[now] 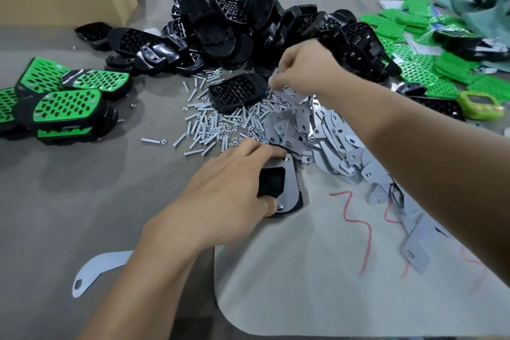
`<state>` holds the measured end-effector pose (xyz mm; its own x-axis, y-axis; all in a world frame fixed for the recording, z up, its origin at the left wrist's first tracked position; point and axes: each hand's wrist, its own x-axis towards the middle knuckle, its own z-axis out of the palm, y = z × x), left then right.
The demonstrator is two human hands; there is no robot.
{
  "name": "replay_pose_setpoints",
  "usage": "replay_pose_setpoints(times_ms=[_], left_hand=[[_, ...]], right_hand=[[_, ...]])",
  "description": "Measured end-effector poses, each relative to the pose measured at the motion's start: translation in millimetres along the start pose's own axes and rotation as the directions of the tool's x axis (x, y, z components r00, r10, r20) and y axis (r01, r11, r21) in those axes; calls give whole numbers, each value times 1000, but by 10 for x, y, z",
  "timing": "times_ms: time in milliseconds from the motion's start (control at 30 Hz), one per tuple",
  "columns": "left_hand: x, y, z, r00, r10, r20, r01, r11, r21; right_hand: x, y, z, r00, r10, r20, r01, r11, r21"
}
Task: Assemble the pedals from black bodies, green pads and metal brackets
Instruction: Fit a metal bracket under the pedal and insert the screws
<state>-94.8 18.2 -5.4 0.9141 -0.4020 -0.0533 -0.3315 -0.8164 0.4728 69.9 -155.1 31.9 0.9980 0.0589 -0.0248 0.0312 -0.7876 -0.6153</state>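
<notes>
**At frame centre: fixing a bracket onto a black body**

At the middle of the frame my left hand [231,182] lies over the piece in work: a black body [293,212] face-down on the table cover [276,270], with a metal bracket [293,182] laid on its back. The fingers are fairly straight and press down rather than wrap. The thumb rests by the near screw head [280,205], and a second head shows at the far end.

My right hand [300,66] reaches up toward the centre, fingers curled and tips drawn together where the loose screws and nuts [209,124] meet the pile of brackets [317,130].

To do this step well, I judge that I should keep the left hand's weight on the bracket so its holes stay lined up. I would lift one fastener clear of the heap rather than drag several, and seat it straight before tightening.

I cannot tell what the right fingertips hold, if anything, because the spot is small and blurred. My left palm hides most of the body, so I cannot say whether a green pad is fitted beneath. Whether the two screws are fully driven is unclear.

Finished pedals [66,105] lie at the left, cut by the frame edge. The heap of black bodies [234,22] sits at upper centre, and the green pads [414,72] at upper right.
</notes>
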Motion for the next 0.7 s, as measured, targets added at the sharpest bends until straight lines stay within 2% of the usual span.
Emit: replay_pose_setpoints(times_ms=[33, 100, 167, 267, 333, 367, 433, 467, 533, 600, 633, 700], left_hand=[[4, -3, 3, 1000, -4, -3, 4, 1000, -5], [9, -5, -1, 1000, -16, 1, 16, 999, -32], [18, -27, 9, 1000, -18, 4, 19, 997, -75], [-9, -100, 57, 1000, -8, -27, 2, 980, -200], [-42, -145, 115, 996, -40, -74, 10, 931, -365], [-51, -154, 133, 992, -83, -94, 26, 867, -498], [-50, -164, 150, 970, -201, -135, 29, 649, -760], [-43, -164, 149, 946, -267, -184, 0, 566, -824], [-44, -135, 117, 868, -361, -340, -90, 560, -824], [-58, -85, 91, 790, -401, -463, -158, 597, -787], [-53, -63, 81, 765, -423, -485, -168, 595, -786], [-13, -39, 50, 761, -478, -439, -125, 556, -822]], right_hand=[[-22, -14, -81, 999, 15, -49, -6, 984, 180], [-70, -63, -244, 995, 32, -92, 16, 879, 477], [-165, -127, -369, 996, 27, -82, 32, 762, 647], [-422, -171, -455, 999, 37, 15, -33, 578, 816], [-634, -141, -454, 997, 18, 73, -72, 511, 856], [-736, -123, -430, 995, 6, 98, -88, 503, 860], [-920, -95, -327, 992, 14, 129, -118, 507, 854], [-1003, -96, -262, 992, 22, 126, -119, 508, 853], [-1171, -129, -137, 998, -7, 68, -55, 499, 865], [-1344, -158, -44, 992, -103, -75, 118, 526, 842], [-1437, -163, 3, 974, -164, -154, 220, 559, 799], [-1628, -138, 135, 933, -257, -251, 359, 652, 668]])
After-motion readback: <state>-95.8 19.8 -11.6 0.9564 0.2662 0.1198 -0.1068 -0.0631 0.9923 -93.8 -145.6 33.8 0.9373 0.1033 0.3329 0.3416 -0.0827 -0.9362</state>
